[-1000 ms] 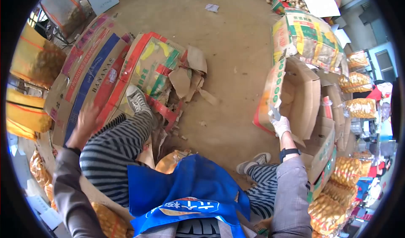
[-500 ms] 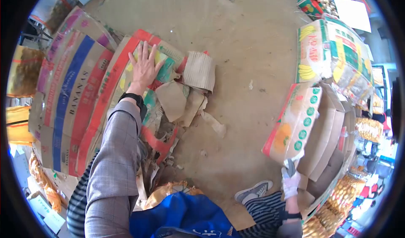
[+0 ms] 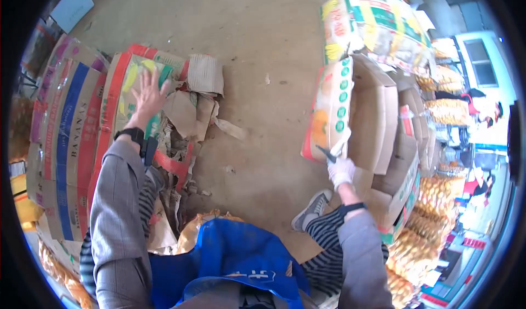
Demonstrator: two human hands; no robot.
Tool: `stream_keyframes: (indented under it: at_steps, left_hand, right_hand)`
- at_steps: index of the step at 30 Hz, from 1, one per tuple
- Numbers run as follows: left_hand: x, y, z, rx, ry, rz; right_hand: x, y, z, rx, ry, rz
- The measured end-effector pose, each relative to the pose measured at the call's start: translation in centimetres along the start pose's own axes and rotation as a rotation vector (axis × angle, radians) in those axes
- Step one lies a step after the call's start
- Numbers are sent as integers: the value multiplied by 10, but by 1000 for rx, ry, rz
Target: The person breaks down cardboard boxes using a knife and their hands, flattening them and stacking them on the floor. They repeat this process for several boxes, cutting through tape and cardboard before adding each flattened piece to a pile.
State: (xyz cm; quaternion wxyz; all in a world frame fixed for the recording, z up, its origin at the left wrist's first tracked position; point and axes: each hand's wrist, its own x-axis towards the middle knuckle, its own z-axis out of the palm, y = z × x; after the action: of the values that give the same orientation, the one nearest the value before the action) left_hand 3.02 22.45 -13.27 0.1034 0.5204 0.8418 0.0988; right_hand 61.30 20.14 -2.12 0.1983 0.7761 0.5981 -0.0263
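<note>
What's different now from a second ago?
The bare left hand has swung forward and inward, now spread over the torn, banana-printed carton; contact is unclear. The gloved right hand still grips a tool beside the open carton.

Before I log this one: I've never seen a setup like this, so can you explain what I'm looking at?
There is no machine here, only a person's two hands. One camera, worn on the head, looks forward and down, so the grey sleeves and blue apron belong to the wearer.

The bare left hand is spread over a carton with a banana print; whether it touches is hard to tell. The right hand, in a white glove, holds a dark tool, too small to identify, near the lower end of an open carton.

On the brown floor between the cartons lies torn cardboard. Filled sacks stand at the right.
</note>
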Motion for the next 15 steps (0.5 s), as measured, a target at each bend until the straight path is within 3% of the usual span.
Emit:
stream_keyframes:
  at_steps: [2, 3, 4, 5, 6, 7, 8, 9, 12, 15]
  left_hand:
    - [-33, 20, -33, -111, -145, 62]
    - [-43, 26, -46, -144, -159, 77]
    - [-55, 32, -57, -178, -179, 92]
    - [-67, 39, -67, -211, -203, 108]
    - [-76, 46, -76, -258, -162, 138]
    - [-81, 54, -86, -306, -116, 167]
    - [-88, 62, -96, -351, -73, 194]
    - [-102, 78, -116, -463, 14, 262]
    - [-149, 113, -159, -522, 229, 717]
    - [-218, 141, -169, -247, -208, 805]
  right_hand:
    - [-11, 0, -50, 79, 116, -134]
    - [-17, 7, -78, 365, 13, -111]
    - [-33, 11, -109, 369, 267, -225]
    - [-42, 28, -128, 793, 335, -392]
    - [-62, 42, -162, 805, 309, -377]
    - [-53, 84, -149, 1022, 294, -429]
    - [-83, 101, -166, 1626, 47, -198]
    - [-98, 116, -165, 1793, -20, -115]
    - [-91, 156, -74, 1539, -106, -94]
    - [-77, 164, 35, 864, -155, -334]
